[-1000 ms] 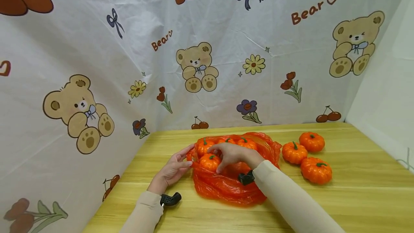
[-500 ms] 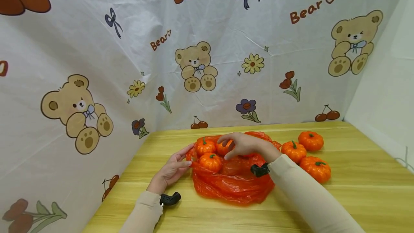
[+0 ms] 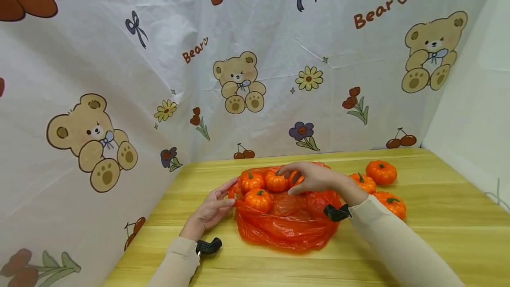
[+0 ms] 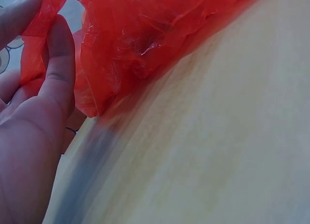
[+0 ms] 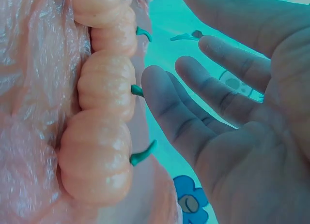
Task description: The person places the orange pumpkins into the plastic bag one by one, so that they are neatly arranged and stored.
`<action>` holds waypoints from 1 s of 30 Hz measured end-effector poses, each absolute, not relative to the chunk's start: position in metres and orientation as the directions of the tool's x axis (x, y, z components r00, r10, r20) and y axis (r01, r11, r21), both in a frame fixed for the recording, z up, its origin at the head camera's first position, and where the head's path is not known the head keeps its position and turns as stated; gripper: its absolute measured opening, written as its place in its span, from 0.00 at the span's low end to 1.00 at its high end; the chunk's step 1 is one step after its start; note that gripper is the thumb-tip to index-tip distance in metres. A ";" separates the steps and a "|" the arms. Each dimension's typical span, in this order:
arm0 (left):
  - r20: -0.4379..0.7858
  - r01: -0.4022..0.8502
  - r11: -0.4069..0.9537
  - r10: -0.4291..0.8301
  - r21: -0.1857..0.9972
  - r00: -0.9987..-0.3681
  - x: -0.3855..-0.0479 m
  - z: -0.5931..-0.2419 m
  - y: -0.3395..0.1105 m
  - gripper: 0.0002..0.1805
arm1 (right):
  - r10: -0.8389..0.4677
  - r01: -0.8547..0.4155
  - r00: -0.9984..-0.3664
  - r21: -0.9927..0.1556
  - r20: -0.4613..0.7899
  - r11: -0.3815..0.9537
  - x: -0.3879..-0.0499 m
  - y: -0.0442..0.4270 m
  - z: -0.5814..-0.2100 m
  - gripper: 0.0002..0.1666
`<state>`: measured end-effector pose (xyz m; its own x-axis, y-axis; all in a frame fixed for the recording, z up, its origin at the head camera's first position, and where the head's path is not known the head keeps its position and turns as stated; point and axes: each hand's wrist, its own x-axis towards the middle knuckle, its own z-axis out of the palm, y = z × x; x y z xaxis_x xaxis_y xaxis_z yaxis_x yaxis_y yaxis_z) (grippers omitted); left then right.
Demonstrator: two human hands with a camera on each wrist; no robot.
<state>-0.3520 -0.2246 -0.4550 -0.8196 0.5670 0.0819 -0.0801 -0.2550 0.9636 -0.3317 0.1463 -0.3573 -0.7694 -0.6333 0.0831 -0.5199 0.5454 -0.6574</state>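
Observation:
A red plastic bag [image 3: 279,234] lies on the wooden table with its mouth spread open. My left hand [image 3: 213,209] holds the bag's strap [image 4: 34,59] at its left side, fingers hooked through the loop in the left wrist view. Inside the bag sit several small orange pumpkins with green stems, among them a front-left pumpkin [image 3: 258,201], a back-left one [image 3: 252,182] and a middle one [image 3: 276,182]. My right hand [image 3: 312,178] hovers over the bag with loosely bent fingers and nothing in them. It partly hides another pumpkin [image 3: 294,178].
To the right of the bag, three more pumpkins lie on the table [image 3: 446,229]: a rear one [image 3: 381,172], a left one [image 3: 364,183] and a front one [image 3: 392,207]. A patterned cloth [image 3: 271,25] hangs behind and on the left; a white wall [image 3: 470,123] is on the right.
My right hand has lifted off the front-left pumpkin and moved right across the bag, uncovering the middle pumpkin. My left hand keeps its hold on the strap. The camera view has shifted slightly.

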 end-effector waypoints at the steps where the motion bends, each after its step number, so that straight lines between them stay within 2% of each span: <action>1: 0.082 -0.080 -0.256 0.566 0.963 -0.820 -0.352 -0.455 -0.225 0.43 | -0.631 -0.522 -0.771 -0.652 0.084 0.550 -0.330 0.148 -0.356 0.34; 16: 0.079 -0.080 -0.253 0.560 0.964 -0.825 -0.351 -0.456 -0.225 0.43 | -0.615 -0.524 -0.780 -0.655 0.114 0.544 -0.306 0.190 -0.352 0.32; 30: 0.067 -0.089 -0.251 0.554 0.964 -0.830 -0.351 -0.454 -0.224 0.43 | -0.538 -0.483 -0.834 -0.635 0.122 0.604 -0.290 0.237 -0.352 0.30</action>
